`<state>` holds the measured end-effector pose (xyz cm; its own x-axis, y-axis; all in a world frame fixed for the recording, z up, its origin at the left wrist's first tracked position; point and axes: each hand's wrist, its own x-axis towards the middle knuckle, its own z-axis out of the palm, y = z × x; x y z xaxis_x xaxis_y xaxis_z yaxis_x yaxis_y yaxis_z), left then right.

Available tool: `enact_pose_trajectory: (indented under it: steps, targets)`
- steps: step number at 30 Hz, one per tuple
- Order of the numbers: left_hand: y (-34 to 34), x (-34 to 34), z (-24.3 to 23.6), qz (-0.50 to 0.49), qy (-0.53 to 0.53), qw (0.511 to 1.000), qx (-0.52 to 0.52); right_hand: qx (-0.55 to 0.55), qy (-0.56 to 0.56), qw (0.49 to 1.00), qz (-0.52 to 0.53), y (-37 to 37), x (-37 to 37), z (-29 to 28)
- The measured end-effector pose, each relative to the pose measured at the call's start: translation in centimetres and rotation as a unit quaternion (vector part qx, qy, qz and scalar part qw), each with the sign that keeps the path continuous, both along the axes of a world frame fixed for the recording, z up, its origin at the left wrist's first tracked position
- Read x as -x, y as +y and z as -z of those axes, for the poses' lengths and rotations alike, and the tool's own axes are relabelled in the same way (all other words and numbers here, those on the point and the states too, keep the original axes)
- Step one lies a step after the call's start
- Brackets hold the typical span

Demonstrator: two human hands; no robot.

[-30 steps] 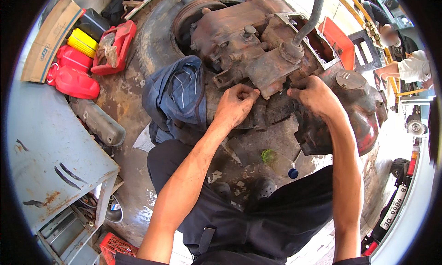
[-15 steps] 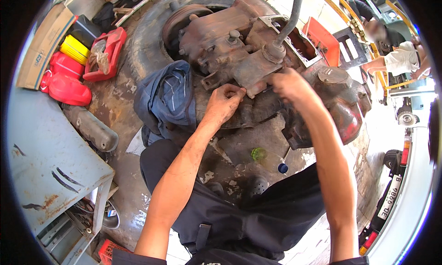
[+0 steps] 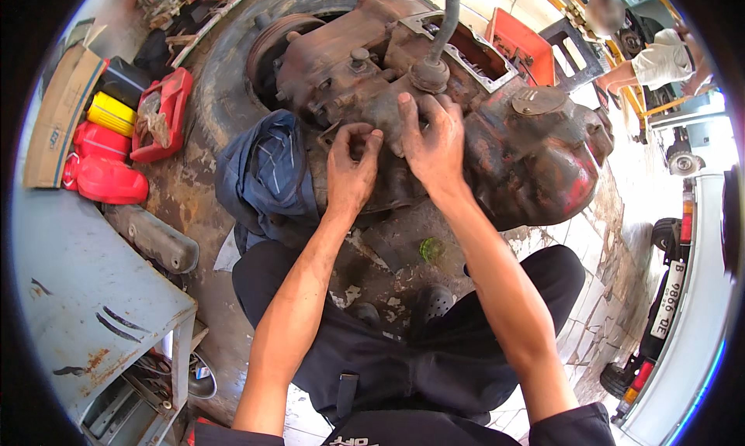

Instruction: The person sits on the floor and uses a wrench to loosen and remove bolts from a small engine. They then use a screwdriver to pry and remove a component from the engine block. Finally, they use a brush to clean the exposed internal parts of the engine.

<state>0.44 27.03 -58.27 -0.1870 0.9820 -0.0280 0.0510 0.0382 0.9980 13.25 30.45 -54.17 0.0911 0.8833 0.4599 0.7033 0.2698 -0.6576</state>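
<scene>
A rusty gearbox housing point(image 3: 326, 70) with an upright grey lever point(image 3: 448, 15) and an open, pale-rimmed cavity lies on a large tyre point(image 3: 221, 74). My left hand point(image 3: 353, 155), fingers curled in a pinch, is at the housing's near side beside a bundled blue cloth point(image 3: 256, 171); whatever it holds is hidden. My right hand point(image 3: 431, 136) rests on the housing just below the lever's base, thumb and fingers apart. A dark, rounded casting point(image 3: 551, 159) adjoins on the right. A small green bottle point(image 3: 431, 250) is on the floor between my knees, partly behind my right forearm.
Red and yellow containers point(image 3: 112, 116), cardboard point(image 3: 54, 120) and a grey metal stand point(image 3: 101, 306) are on the left. A red tray point(image 3: 520, 39) sits behind the housing. Another person point(image 3: 652, 62) is at the upper right, beside a pale vehicle part with lights point(image 3: 698, 299).
My right hand has moved left and up onto the housing near my left hand, its fingers now apart. My left hand has shifted slightly left. The view has also shifted.
</scene>
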Motion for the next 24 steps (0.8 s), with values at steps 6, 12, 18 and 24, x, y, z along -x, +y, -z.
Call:
enact_pose_trajectory:
  steps: [6, 12, 18, 24]
  targets:
    - [0.0, -0.7, -0.9, 0.082, -0.011, 0.969, -0.233, -0.056, 0.269, 0.961, -0.008, -0.1, 2.2, 0.8]
    - [1.0, -2.7, 3.5, 0.122, -0.132, 0.967, -0.182, -0.142, 0.198, 0.970, 0.007, 0.9, 3.3, 2.8]
    - [1.2, -4.6, 2.8, 0.063, -0.258, 0.950, -0.164, -0.152, 0.191, 0.968, -0.065, 0.2, 2.2, 4.0]
    - [1.6, -2.7, 2.9, 0.117, -0.175, 0.949, -0.236, -0.186, 0.180, 0.964, -0.063, 0.1, 3.1, 4.6]
